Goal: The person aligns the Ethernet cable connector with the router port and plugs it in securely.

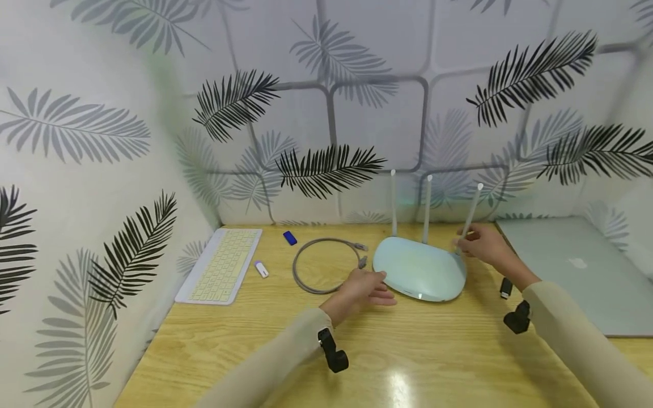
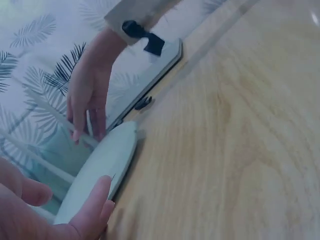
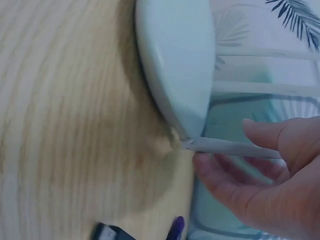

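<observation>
A pale mint-white router (image 1: 418,269) with three upright white antennas sits on the wooden table. My right hand (image 1: 482,245) is at its right end, fingers curled round the right antenna (image 1: 470,212) near the base. In the right wrist view, that antenna (image 3: 235,147) passes between the thumb and the fingers, and the index fingertip touches it. At the router's left front edge is my left hand (image 1: 359,289), its fingers loosely extended and holding nothing. Whether the left fingertips touch the shell, I cannot tell. The right antenna leans to the right.
A grey cable (image 1: 296,263) lies coiled left of the router. Farther left are a white keyboard (image 1: 224,266), a blue USB stick (image 1: 289,238) and a white-and-purple one (image 1: 261,269). A black USB stick (image 1: 506,287) lies beside the silver laptop (image 1: 576,283) at right. Behind stands a leaf-patterned curtain (image 1: 377,124).
</observation>
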`<state>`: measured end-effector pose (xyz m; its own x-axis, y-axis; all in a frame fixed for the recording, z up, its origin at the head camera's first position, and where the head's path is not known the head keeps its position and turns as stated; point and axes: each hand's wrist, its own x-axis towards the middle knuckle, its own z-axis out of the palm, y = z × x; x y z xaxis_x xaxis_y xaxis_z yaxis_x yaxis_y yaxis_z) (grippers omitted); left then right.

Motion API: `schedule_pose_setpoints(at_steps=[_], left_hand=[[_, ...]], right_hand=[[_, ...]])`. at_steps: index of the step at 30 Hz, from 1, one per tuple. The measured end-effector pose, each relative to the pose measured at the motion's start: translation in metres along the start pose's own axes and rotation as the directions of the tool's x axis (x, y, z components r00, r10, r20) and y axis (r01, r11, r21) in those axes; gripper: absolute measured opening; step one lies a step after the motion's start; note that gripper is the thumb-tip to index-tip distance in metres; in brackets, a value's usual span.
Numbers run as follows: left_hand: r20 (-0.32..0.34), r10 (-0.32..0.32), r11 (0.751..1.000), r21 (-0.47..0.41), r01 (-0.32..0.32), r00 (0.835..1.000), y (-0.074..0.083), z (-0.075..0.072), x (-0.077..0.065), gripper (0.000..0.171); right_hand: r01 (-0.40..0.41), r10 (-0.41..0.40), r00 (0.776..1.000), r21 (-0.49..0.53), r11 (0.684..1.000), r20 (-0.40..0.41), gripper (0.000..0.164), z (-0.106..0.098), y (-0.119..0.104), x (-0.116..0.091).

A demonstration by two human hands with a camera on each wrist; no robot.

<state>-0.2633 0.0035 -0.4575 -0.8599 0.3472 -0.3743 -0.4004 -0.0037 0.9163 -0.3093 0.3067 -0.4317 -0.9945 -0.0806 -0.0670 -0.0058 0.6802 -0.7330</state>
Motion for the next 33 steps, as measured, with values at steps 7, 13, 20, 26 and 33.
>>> schedule_pose_setpoints(at_steps=[7,13,20,26,33], left_hand=[[-0.014,0.027,0.999,-0.04,-0.028,1.0,-0.008,0.013,0.004,0.043],[-0.036,0.076,0.997,-0.002,-0.077,0.996,-0.003,0.01,0.009,0.045],[-0.074,0.14,0.97,0.211,-0.121,0.987,-0.001,0.008,0.019,0.04],[-0.124,0.252,0.891,0.417,-0.18,0.96,-0.002,0.004,0.035,0.03],[-0.093,0.372,0.733,0.64,-0.23,0.924,0.008,0.004,0.046,0.052]], right_hand=[[0.091,-0.093,0.995,-0.056,0.994,-0.042,0.029,0.006,0.006,-0.001],[0.082,-0.081,0.997,-0.051,0.995,0.012,0.028,0.002,0.003,-0.011],[0.106,-0.102,0.99,-0.043,0.993,0.099,0.028,-0.001,-0.002,-0.023],[0.111,-0.101,0.977,-0.045,0.993,0.188,0.024,0.001,-0.009,-0.034],[0.134,-0.132,0.962,0.008,0.991,0.238,0.025,0.011,-0.017,-0.041]])
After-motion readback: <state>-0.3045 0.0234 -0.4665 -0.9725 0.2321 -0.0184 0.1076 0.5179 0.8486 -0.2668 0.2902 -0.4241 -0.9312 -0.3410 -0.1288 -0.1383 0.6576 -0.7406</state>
